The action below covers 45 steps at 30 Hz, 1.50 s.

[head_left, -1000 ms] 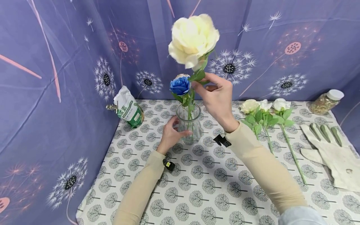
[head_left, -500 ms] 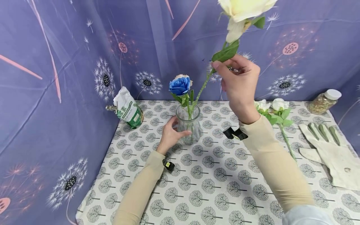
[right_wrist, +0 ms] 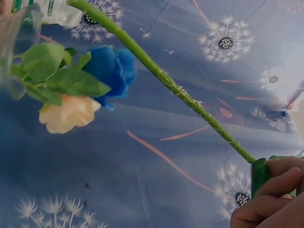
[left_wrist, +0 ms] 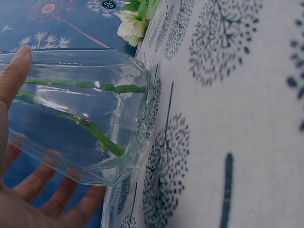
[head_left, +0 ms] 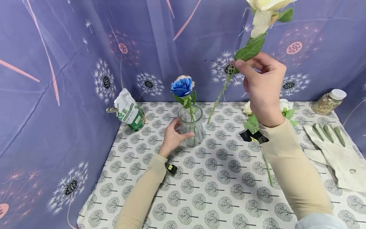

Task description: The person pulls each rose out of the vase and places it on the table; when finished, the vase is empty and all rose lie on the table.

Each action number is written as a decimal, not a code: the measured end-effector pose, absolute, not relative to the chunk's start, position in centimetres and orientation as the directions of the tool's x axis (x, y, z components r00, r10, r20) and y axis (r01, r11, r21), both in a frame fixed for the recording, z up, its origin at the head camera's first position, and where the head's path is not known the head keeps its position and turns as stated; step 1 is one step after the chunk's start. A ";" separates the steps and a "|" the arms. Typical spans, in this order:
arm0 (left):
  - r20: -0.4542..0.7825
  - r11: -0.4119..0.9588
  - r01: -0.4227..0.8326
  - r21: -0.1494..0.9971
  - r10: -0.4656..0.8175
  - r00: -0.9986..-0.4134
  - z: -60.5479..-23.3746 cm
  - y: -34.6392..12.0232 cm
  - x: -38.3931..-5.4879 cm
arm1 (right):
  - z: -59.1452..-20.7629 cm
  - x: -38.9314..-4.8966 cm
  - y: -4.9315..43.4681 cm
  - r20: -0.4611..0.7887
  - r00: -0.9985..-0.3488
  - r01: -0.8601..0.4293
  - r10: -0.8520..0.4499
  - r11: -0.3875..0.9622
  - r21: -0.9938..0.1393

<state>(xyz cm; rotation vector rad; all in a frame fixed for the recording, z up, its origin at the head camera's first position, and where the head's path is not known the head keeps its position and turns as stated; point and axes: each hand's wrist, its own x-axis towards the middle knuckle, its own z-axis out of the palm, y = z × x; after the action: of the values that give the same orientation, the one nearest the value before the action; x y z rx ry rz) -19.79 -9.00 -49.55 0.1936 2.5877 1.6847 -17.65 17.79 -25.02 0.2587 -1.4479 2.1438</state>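
Note:
In the head view my left hand (head_left: 172, 138) holds the side of a clear glass vase (head_left: 198, 133) standing on the table, thumb in front and fingers behind. A blue rose (head_left: 182, 87) stands in the vase, with a peach rose (right_wrist: 70, 114) beside it in the right wrist view. Two green stems (left_wrist: 80, 84) show through the glass in the left wrist view. My right hand (head_left: 266, 86) pinches a large white rose (head_left: 261, 24) by its upper stem near a leaf. Its bare stem slants down to the right of the vase, and the top of the bloom is cut off.
White roses (head_left: 286, 104) lie on the tree-print cloth (head_left: 211, 190), partly hidden by my right arm. Pale work gloves (head_left: 328, 152) and a white-lidded jar (head_left: 328, 102) are at right. A clipped green-and-white bag (head_left: 130, 109) stands at left, before the blue dandelion curtain (head_left: 183, 54).
My right hand has moved right with the white rose, drawing its stem up out of the vase. My left hand stays at the vase; the blue rose remains in it.

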 end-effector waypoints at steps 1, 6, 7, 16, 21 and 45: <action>0.028 0.398 0.078 0.914 0.131 -0.991 -49.6 -9.0 -19.8 | -25.2 -17.7 18.1 0.434 -0.841 -0.523 0.324 -0.279 -0.805; 0.038 0.397 0.091 0.913 0.140 -0.990 -49.7 -9.2 -19.7 | -26.7 -17.8 19.5 0.413 -0.853 -0.492 0.320 -0.228 -0.840; 0.044 0.397 0.097 0.913 0.140 -0.989 -49.8 -9.3 -19.7 | -27.0 -17.8 19.7 0.406 -0.857 -0.481 0.318 -0.213 -0.850; 0.055 0.383 0.107 0.918 0.144 -0.988 -50.0 -9.5 -19.7 | -30.0 -17.9 22.2 0.308 -0.902 -0.344 0.303 -0.073 -0.936; 0.047 0.375 0.094 0.922 0.133 -0.990 -49.9 -9.3 -19.8 | -31.7 -17.9 23.7 0.199 -0.934 -0.191 0.295 0.056 -0.980; 0.078 0.388 0.132 0.912 0.153 -0.985 -49.8 -9.2 -19.9 | -42.2 -18.4 28.3 -0.231 -0.951 0.301 0.207 0.434 -0.849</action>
<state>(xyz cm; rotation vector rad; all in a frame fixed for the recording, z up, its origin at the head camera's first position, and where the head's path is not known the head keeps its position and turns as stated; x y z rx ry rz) -19.87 -9.20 -49.82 0.2671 2.6013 1.7073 -18.40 28.29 -42.19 -0.4861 -2.7368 1.6515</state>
